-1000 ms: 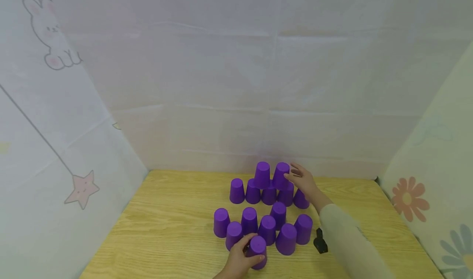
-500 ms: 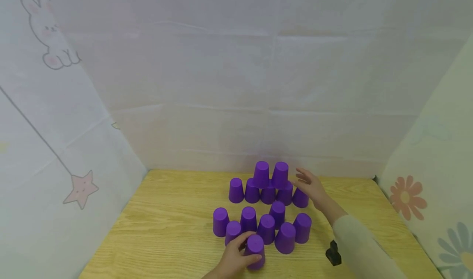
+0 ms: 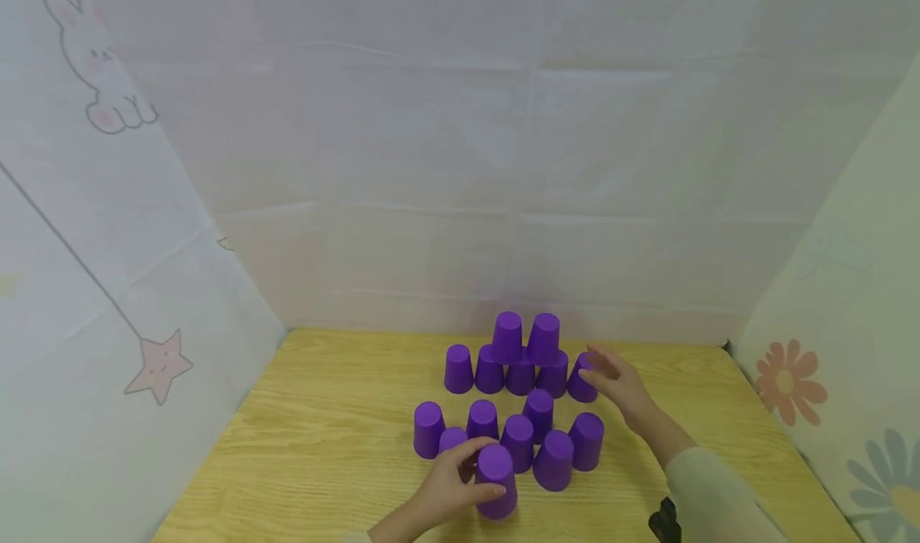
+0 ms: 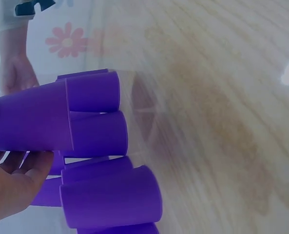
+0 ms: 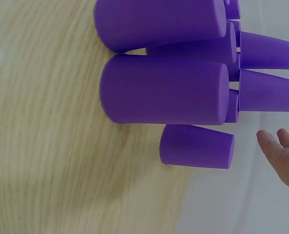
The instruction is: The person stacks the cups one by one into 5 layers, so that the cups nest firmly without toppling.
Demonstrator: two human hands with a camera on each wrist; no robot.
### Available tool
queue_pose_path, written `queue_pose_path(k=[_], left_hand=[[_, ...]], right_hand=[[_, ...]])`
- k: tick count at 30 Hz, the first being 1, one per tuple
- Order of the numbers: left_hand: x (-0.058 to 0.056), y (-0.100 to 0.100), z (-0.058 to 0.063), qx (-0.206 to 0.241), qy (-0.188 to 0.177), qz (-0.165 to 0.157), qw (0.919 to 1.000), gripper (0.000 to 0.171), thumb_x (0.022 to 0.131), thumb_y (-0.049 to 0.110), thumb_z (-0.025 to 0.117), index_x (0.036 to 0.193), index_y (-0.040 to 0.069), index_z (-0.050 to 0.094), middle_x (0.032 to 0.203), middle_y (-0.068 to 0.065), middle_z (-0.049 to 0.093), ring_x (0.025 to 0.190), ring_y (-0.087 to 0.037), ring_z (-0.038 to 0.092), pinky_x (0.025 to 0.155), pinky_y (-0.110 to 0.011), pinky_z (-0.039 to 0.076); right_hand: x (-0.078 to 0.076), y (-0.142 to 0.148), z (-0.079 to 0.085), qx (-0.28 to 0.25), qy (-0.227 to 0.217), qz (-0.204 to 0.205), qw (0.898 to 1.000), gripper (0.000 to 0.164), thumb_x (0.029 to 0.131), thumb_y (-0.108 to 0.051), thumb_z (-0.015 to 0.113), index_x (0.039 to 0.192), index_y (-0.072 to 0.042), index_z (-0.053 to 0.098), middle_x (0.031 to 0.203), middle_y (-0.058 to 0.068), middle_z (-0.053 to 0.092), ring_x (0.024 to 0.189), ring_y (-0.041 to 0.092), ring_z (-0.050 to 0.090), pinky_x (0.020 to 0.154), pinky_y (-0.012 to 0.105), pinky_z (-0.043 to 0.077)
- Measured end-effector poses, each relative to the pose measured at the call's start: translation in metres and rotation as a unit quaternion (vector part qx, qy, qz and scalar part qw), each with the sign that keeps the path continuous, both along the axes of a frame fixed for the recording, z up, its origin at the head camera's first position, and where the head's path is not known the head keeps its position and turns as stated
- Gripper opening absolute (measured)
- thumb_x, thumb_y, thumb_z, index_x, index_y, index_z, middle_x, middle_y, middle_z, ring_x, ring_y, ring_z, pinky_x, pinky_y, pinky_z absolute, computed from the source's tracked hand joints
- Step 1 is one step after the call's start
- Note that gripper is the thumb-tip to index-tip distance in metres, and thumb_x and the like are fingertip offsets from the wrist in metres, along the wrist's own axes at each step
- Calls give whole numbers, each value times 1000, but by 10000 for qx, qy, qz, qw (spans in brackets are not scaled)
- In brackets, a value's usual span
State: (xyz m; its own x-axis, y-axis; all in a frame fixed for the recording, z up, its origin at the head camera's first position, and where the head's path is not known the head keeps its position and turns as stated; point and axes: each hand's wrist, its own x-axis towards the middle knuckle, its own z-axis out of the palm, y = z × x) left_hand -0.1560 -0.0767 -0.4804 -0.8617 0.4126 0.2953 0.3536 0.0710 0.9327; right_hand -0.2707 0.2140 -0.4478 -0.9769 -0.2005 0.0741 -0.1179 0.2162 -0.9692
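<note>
In the head view, my left hand (image 3: 449, 487) holds an upside-down purple cup (image 3: 497, 483) between thumb and fingers. The left wrist view has this held cup (image 4: 29, 119) with its rim higher than the rims of the cups behind it. My right hand (image 3: 621, 383) is at the right end of the back row, by the end cup (image 3: 584, 379), fingers loosely bent around nothing. In the right wrist view, the right hand (image 5: 283, 158) stands apart from the upper cups (image 5: 268, 90). Two cups, the left one (image 3: 507, 338) and the right one (image 3: 544, 339), sit atop the back row.
Several upside-down cups (image 3: 553, 461) stand in a loose cluster in front of the back row. The wooden table (image 3: 323, 439) is bounded by a pale cloth wall (image 3: 431, 168) behind. A black object (image 3: 665, 521) is beside the right sleeve (image 3: 719, 495).
My right hand has drawn away from the upper right cup, moving right and down to beside the back row's end cup. My left hand has raised its cup slightly.
</note>
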Motion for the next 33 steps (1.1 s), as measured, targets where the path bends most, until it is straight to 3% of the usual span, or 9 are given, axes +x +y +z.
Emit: queue_pose_path(k=[8,15,19,23,26,31,33], left_hand=[[-11,-5,19,-406,122,125,9990,50,70,18,72,115,7,53,102,-4,57,90,-15,55,76,-28,46],[-13,-5,59,-503,-92,-87,9987,47,70,9,71,112,0,54,99,-9,59,87,-15,56,76,-34,46],[-16,-5,72,-599,-92,-121,9981,46,71,10,71,112,0,53,99,-6,59,88,-15,55,77,-38,45],[-24,-6,77,-534,-186,-126,9983,46,72,9,70,114,1,52,102,-7,57,90,-19,54,78,-40,45],[-32,-8,78,-411,-369,-107,9984,47,72,5,69,115,0,51,103,-9,57,91,-21,54,78,-35,45],[-48,-13,75,-183,-478,-77,9987,46,73,3,67,115,-3,49,102,-13,56,90,-25,54,70,-33,49],[-56,-15,70,-284,-446,61,9986,47,73,7,68,116,0,50,102,-11,57,90,-24,54,70,-32,48]], right_hand=[[11,11,-19,175,1,40,9998,61,80,-20,62,128,4,33,125,26,38,113,40,35,92,48,30],[22,16,-31,300,32,95,9995,59,80,-18,62,127,4,35,124,26,38,114,41,33,92,50,29],[27,17,-40,322,-169,31,9993,58,79,-18,62,128,0,37,125,24,38,115,41,32,91,51,29],[33,16,-48,419,-286,-27,9987,60,78,-19,64,128,-2,37,126,24,38,115,42,30,91,52,28],[37,14,-51,344,-338,-41,9988,61,78,-18,64,129,0,35,126,26,36,115,43,30,91,52,28],[42,11,-59,241,-374,-126,9989,62,77,-15,64,129,1,34,125,25,38,114,41,34,92,51,29],[43,10,-62,192,-346,-185,9990,61,76,-13,65,128,2,35,122,25,41,112,40,36,91,50,30]])
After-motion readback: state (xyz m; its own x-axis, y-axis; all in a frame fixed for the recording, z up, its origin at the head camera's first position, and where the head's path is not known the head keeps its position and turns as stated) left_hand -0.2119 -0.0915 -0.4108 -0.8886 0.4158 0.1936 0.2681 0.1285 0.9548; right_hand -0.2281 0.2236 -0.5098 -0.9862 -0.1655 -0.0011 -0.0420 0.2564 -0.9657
